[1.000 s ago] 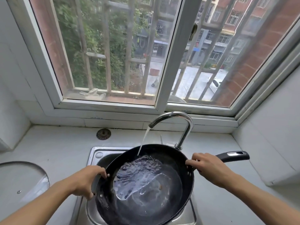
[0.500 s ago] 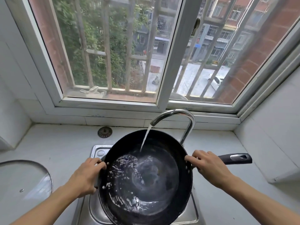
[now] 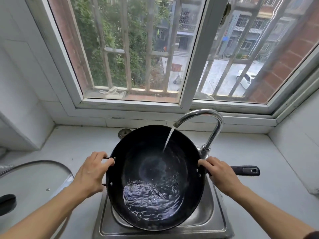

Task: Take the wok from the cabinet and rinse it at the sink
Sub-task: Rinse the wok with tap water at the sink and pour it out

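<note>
The wok [image 3: 156, 176], held over the sink [image 3: 214, 219], has tipped toward 6 o'clock, pooling water [image 3: 151, 200] that a second ago sat near 9: swirling, rinse underway. Left hand [image 3: 91, 175] grips its side loop, right hand [image 3: 222, 175] its handle.

The wok [image 3: 155, 176] is right over the sink [image 3: 214, 226], round, black and deep, its inside facing up at us. Its rim is tipped, the twelve o'clock edge high, the six o'clock side dipping low into the steel basin. Water [image 3: 151, 202] is pooled and rippling down at six o'clock inside the bowl, the middle bare and glossy. A thin stream from the faucet [image 3: 207, 121] strikes the inner wall at about one o'clock. The long black handle [image 3: 246, 170] sticks out at three o'clock; a small loop handle sits at nine o'clock. Rivets dot the rim on both sides.
</note>
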